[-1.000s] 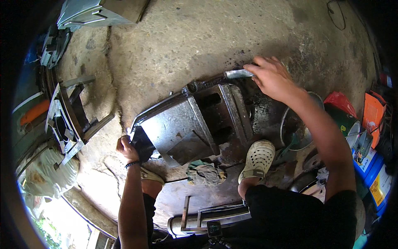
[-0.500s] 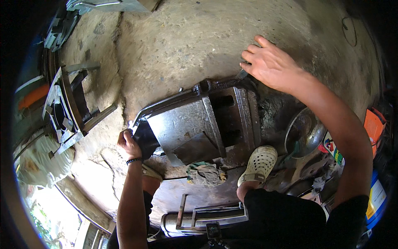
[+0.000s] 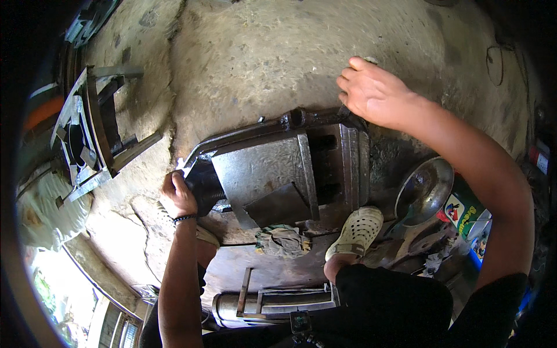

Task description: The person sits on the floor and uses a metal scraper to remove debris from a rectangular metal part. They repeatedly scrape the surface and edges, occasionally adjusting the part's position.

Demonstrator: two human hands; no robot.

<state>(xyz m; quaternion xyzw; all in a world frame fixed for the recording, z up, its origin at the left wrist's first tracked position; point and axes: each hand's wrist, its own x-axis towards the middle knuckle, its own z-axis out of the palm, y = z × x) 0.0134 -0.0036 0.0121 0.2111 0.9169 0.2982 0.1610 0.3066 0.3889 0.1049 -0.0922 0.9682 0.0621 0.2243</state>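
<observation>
A heavy, dark metal frame (image 3: 261,129) lies on the floor in front of me, with a grey metal plate (image 3: 264,165) over its middle and a threaded screw (image 3: 218,194) showing at its left end. A dark loose sheet (image 3: 278,205) rests on the plate. My left hand (image 3: 178,196) is closed at the frame's left corner; its fingers hide what they grip. Past the frame's far right corner, my right hand (image 3: 374,93) is curled around something mostly hidden, with a pale end showing above the fist and a dark part below it.
A crumpled cloth (image 3: 283,240) lies at the frame's near edge, beside my shoe (image 3: 355,233). To the right sits a round metal pan (image 3: 425,191). A welded metal frame (image 3: 96,130) stands at the left. Closest to me is a metal cylinder (image 3: 229,310).
My right fist has turned, and its fingers look more tightly curled. My left hand stays at the frame's left corner. The whole view has shifted slightly.
</observation>
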